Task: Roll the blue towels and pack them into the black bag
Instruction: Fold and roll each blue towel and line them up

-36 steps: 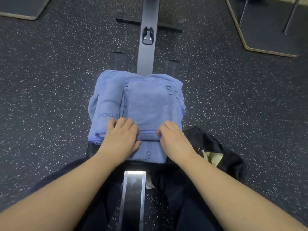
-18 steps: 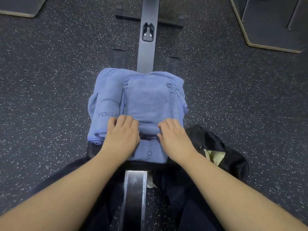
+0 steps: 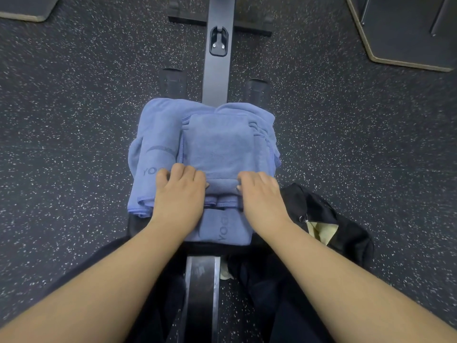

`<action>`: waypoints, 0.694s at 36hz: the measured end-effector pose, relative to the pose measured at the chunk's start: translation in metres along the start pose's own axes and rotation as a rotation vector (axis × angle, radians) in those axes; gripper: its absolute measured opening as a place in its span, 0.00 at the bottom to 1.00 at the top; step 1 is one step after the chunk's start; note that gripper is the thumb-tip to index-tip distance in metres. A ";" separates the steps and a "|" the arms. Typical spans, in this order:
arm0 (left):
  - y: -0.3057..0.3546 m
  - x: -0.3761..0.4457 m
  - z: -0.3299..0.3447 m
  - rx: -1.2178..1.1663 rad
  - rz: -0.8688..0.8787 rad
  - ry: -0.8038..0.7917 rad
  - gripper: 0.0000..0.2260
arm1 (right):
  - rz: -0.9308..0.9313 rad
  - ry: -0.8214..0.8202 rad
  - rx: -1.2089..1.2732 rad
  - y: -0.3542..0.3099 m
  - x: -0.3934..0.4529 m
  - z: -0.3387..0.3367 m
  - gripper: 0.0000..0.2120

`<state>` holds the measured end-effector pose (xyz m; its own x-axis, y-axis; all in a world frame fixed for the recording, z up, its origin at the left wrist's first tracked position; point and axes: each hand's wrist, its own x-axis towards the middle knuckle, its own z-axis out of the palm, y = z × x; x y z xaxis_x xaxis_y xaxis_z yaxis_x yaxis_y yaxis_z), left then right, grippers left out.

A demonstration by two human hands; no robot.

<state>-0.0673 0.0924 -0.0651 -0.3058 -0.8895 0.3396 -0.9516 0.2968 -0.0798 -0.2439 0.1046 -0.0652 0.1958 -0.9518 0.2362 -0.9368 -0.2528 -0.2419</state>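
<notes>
A stack of blue towels [image 3: 220, 144] lies on the rowing machine seat straight ahead. The top towel's near end is turned over into a small roll [image 3: 222, 188]. My left hand [image 3: 179, 194] grips the roll's left end, fingers curled over it. My right hand [image 3: 262, 194] grips its right end the same way. A rolled blue towel with grey "YOGA" lettering [image 3: 155, 154] lies along the left of the stack. The black bag [image 3: 321, 214] sits on the floor to my right, open, with something pale yellow inside.
The rowing machine's dark rail [image 3: 218, 70] runs away from me, with two footrests [image 3: 171, 81] beside it. Its steel rail [image 3: 201, 293] passes between my legs. Speckled black rubber floor [image 3: 74, 120] surrounds everything. Platform corners sit at the top left and the top right [image 3: 408, 50].
Both hands have moved forward over the top towel, and its near edge has turned over into a thicker roll. More of the lower towel's "YOGA" end shows beneath.
</notes>
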 end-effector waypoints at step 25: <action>0.014 0.004 -0.001 -0.244 0.004 -0.043 0.10 | 0.059 0.005 0.170 -0.014 0.009 0.005 0.12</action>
<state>-0.0819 0.0931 -0.0641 -0.3155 -0.9006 0.2989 -0.9167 0.3707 0.1491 -0.2281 0.0985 -0.0641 0.1406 -0.9650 0.2212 -0.8840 -0.2230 -0.4108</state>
